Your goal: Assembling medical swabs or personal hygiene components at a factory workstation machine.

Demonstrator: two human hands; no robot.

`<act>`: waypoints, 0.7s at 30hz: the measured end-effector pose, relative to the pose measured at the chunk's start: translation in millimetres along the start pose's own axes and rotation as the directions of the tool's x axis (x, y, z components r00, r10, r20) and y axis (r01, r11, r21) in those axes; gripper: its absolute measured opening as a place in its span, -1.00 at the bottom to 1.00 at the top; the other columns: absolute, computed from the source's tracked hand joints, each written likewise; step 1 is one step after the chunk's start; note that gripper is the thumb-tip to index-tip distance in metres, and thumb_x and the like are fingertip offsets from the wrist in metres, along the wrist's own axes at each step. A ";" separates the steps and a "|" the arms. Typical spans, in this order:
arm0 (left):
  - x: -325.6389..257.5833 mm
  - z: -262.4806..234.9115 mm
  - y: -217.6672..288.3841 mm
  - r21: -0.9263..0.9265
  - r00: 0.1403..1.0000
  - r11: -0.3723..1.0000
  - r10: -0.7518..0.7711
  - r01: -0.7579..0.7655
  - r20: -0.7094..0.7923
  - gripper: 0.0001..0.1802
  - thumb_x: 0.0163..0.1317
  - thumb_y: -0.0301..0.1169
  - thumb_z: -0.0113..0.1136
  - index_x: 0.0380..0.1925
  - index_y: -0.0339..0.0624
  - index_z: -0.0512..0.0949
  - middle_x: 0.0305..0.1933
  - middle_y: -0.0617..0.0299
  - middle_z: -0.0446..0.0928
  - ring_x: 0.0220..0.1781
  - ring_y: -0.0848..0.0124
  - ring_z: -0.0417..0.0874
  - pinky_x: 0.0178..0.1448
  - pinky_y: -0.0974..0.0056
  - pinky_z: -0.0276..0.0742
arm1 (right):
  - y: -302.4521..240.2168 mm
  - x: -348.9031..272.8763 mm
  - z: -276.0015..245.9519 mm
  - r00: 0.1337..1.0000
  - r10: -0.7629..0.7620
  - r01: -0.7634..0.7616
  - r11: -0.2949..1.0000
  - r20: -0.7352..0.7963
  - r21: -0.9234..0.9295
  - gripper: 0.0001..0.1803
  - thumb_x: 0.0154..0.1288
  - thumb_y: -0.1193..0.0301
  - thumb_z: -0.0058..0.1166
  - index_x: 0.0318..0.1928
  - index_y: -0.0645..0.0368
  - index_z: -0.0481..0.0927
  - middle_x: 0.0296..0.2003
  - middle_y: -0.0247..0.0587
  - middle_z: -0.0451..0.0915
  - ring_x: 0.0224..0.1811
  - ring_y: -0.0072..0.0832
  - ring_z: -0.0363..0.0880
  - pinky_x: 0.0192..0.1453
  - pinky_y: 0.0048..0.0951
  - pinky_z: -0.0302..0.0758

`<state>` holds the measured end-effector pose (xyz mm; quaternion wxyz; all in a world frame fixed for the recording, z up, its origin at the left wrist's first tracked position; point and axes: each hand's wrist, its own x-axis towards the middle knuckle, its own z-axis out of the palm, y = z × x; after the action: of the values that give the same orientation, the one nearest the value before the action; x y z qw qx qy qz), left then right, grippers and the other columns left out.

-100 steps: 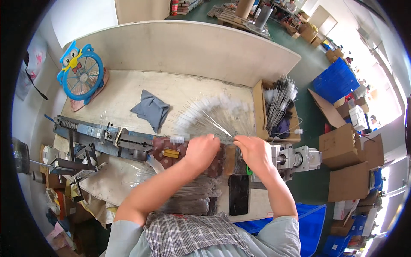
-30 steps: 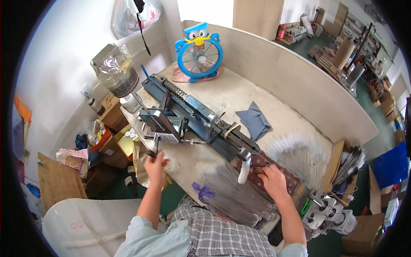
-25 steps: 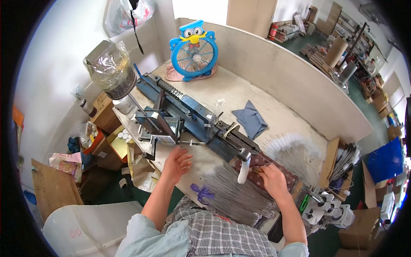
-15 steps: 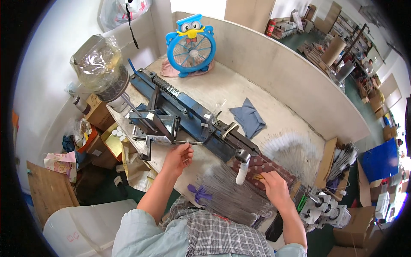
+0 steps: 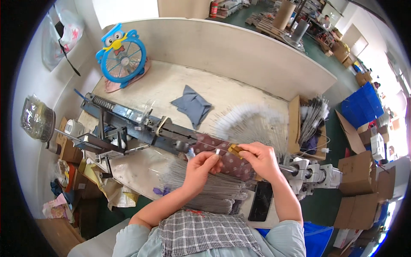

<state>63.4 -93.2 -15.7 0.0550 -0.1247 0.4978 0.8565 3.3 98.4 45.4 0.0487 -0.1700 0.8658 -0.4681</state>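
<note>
Counter (image 5: 160,81) space before you carries a maroon polka-dot cloth (image 5: 235,168). Over it, your right hand (image 5: 261,159) has its grip closed on a brass-coloured block (image 5: 235,150); beside that, your left hand (image 5: 201,168) pinches a small white piece (image 5: 217,151).

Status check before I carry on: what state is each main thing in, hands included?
Left hand: pinching a small white piece.
Right hand: pinching a yellow piece.
White-tipped wires: fanned out on the bench.
Grey cloth: lying rumpled.
Phone: flat, screen dark.
Blue fan: upright; running or not, unclear.
Cardboard box: open, holding wires.
Plastic bag: hanging.
</note>
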 end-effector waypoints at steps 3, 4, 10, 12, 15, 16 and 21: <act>12.2 20.4 -9.2 0.055 0.995 0.997 0.046 -0.051 0.091 -0.82 0.31 -0.38 0.09 -0.31 -0.29 0.56 -0.38 0.19 0.59 -0.41 0.55 0.50 -0.29 0.44 0.42 | 12.4 -7.2 -7.0 0.999 0.032 -0.033 0.998 0.033 0.045 -0.76 0.17 0.43 0.19 -0.13 0.20 0.64 -0.41 -0.15 0.60 -0.39 -0.38 0.56 -0.25 -0.46 0.45; 14.0 23.7 -11.6 0.102 0.992 0.993 0.053 -0.065 0.115 -0.82 0.32 -0.39 0.08 -0.30 -0.29 0.56 -0.37 0.21 0.60 -0.41 0.56 0.50 -0.29 0.45 0.41 | 15.9 -7.7 -8.6 0.999 0.018 -0.020 0.998 0.032 0.061 -0.76 0.17 0.43 0.19 -0.13 0.20 0.64 -0.41 -0.15 0.60 -0.39 -0.38 0.56 -0.25 -0.46 0.45; 11.7 36.3 -20.1 0.117 0.985 0.991 0.045 -0.065 0.164 -0.80 0.31 -0.38 0.10 -0.21 -0.31 0.56 -0.37 0.29 0.59 -0.43 0.63 0.46 -0.34 0.50 0.36 | 22.3 -8.4 -10.2 0.992 0.006 -0.053 0.924 0.123 0.378 -0.76 0.17 0.43 0.20 -0.14 0.22 0.64 -0.40 -0.19 0.58 -0.38 -0.40 0.53 -0.26 -0.47 0.43; 11.6 32.0 -15.4 0.118 0.995 0.992 0.024 -0.035 0.094 -0.82 0.31 -0.38 0.10 -0.23 -0.28 0.56 -0.38 0.28 0.59 -0.42 0.63 0.48 -0.35 0.51 0.36 | 19.0 -6.4 -12.2 0.987 -0.084 0.062 0.985 0.137 0.158 -0.76 0.13 0.43 0.22 -0.18 0.26 0.63 -0.42 -0.21 0.55 -0.38 -0.39 0.51 -0.25 -0.48 0.43; 9.5 19.8 -3.8 0.028 0.989 0.999 0.040 -0.037 -0.143 -0.85 0.31 -0.35 0.11 -0.29 -0.20 0.53 -0.40 0.27 0.56 -0.44 0.57 0.49 -0.32 0.47 0.41 | 8.1 0.1 -7.6 0.959 -0.284 0.285 0.953 0.023 -0.100 -0.80 0.06 0.44 0.23 -0.25 0.20 0.64 -0.47 -0.25 0.52 -0.37 -0.32 0.51 -0.26 -0.40 0.46; 8.5 16.2 -0.6 0.026 0.992 0.998 0.065 -0.062 -0.104 -0.85 0.31 -0.35 0.11 -0.29 -0.20 0.53 -0.40 0.27 0.56 -0.44 0.57 0.49 -0.32 0.47 0.41 | 3.8 5.0 -3.1 0.926 -0.376 0.353 0.897 -0.041 -0.268 -0.80 0.03 0.44 0.24 -0.27 0.16 0.65 -0.47 -0.26 0.51 -0.37 -0.30 0.51 -0.26 -0.37 0.46; 6.4 3.8 7.3 -0.090 0.987 0.996 -0.022 0.007 -0.160 -0.83 0.33 -0.29 0.08 -0.28 -0.15 0.51 -0.41 0.27 0.56 -0.47 0.57 0.49 -0.32 0.45 0.42 | -16.2 39.5 43.8 0.928 -0.372 0.309 0.811 -0.030 -0.496 -0.89 0.06 0.37 0.15 -0.39 0.10 0.61 -0.46 -0.26 0.49 -0.29 -0.27 0.50 -0.23 -0.28 0.47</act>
<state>55.0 -93.8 -9.5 0.0152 -0.1993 0.4609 0.8646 -19.0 42.0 37.4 -0.1344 -0.2995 0.9115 -0.2479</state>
